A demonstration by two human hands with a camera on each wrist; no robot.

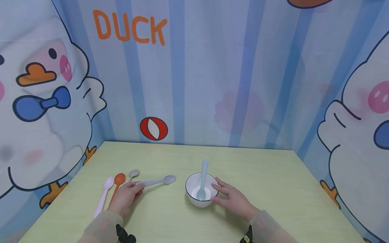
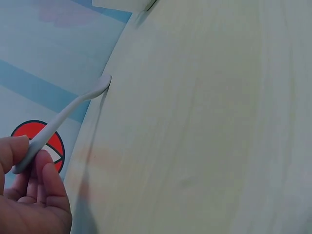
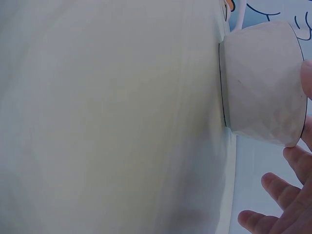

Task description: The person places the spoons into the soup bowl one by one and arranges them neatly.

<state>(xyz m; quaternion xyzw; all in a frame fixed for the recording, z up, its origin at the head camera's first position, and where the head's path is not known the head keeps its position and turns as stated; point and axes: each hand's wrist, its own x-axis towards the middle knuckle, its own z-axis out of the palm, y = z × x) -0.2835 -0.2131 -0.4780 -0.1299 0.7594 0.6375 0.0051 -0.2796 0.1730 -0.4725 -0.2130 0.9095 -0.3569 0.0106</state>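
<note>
**One in, one pinched, three lying out**

From the head view, the bowl stood upright on the table, a little right of the middle. Inside it was the light blue spoon, scoop down, its handle leaning up past the far rim. My right hand was at the bowl's right side, the thumb and forefinger at the rim. In my left hand I had the pale lavender spoon by its handle end, its scoop toward the bowl but well apart from it. Out to the left lay the pink spoon and, just beside it, the orange spoon. The grey spoon showed only its upper part; my left hand hid the rest. By the spoons alone, I judged the work to be in its early part: one was in the bowl, one was in my grip and three were outside.

From the left wrist, my grip was closed to a pinch, thumb on one side of the handle and fingertips on the other. The handle slanted upward from its scoop to my fingers; whether the scoop touched the table I could not tell.

From the right wrist, I had a light hold of the bowl, thumb against its outer wall near the rim, forefinger at the edge, the other fingers spread and clear of it. The bowl's base was down on the table.
</note>
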